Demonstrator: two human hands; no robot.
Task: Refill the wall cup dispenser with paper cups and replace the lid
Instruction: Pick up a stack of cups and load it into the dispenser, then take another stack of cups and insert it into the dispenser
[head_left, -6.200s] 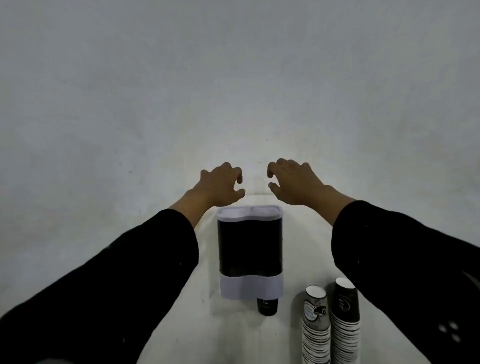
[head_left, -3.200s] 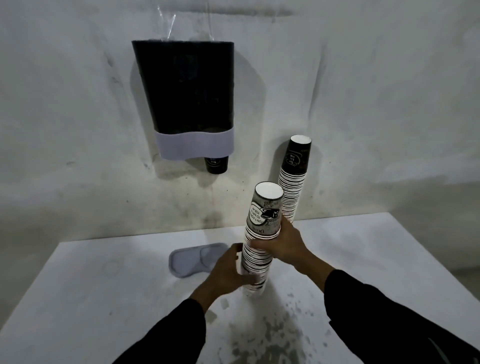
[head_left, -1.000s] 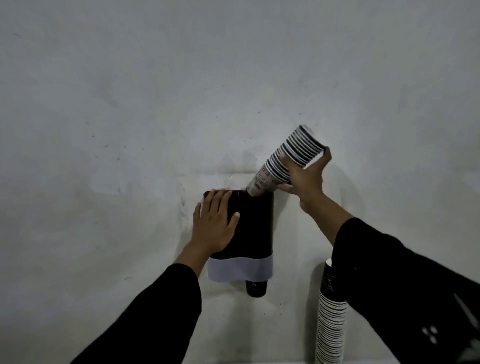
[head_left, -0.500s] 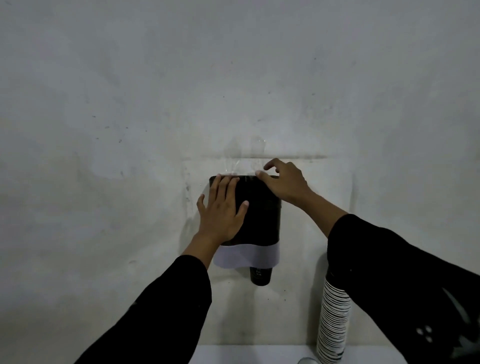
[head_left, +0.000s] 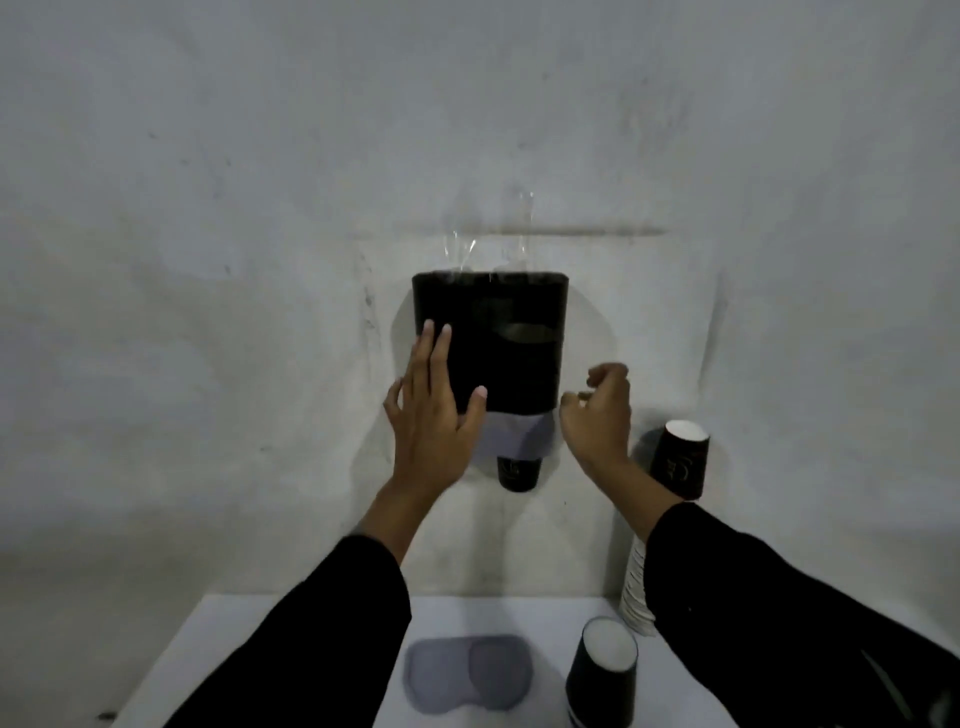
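Note:
The black wall cup dispenser (head_left: 506, 332) hangs on the wall with a pale band at its base and one cup (head_left: 517, 473) poking out below. Its top has no lid. My left hand (head_left: 434, 415) lies flat and open against the dispenser's lower left side. My right hand (head_left: 597, 415) hovers just right of the dispenser, fingers loosely curled, holding nothing. The grey lid (head_left: 467, 670) lies on the white table below. A tall stack of paper cups (head_left: 678, 462) stands by the wall at right, partly hidden by my right sleeve. A short stack of cups (head_left: 602, 670) stands on the table.
The white table (head_left: 218, 654) fills the bottom of the view under the dispenser. A plain, stained white wall (head_left: 208, 260) surrounds the dispenser. Clear plastic wrap (head_left: 488, 244) sticks up above the dispenser's top.
The stack of cups went into the dispenser. My right hand has left the dispenser's top and dropped to its right side, and my left hand has slid lower. The view tilted down, showing table and lid.

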